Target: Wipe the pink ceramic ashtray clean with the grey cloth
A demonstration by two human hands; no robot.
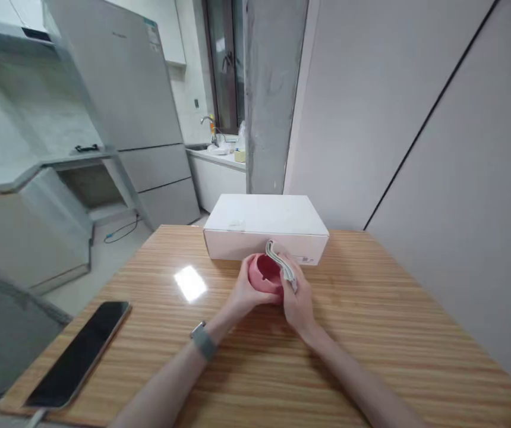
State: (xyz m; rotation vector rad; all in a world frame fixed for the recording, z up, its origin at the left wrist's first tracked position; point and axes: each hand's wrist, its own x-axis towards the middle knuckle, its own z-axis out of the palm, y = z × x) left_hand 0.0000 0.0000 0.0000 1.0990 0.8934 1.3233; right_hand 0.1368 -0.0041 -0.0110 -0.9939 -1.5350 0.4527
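Observation:
A small pink, round, hollow container (261, 277) is tilted with its opening toward me, just in front of the white box. My left hand (247, 290) is wrapped round its left side and underside. In my right hand (299, 300) is a folded light grey cloth (281, 261), pinched between thumb and fingers and held against the right side of the pink container's rim. Part of that rim and the container's far side are hidden by the cloth and fingers. A watch with a grey band (204, 342) is on my left wrist.
A closed white box (264, 215) stands at the far edge of the wood-grain table (371, 333). A dark-screened phone (79, 353) with a white cable lies at the left edge. Beyond are a fridge (122, 77), a sink counter and a white wall panel on the right.

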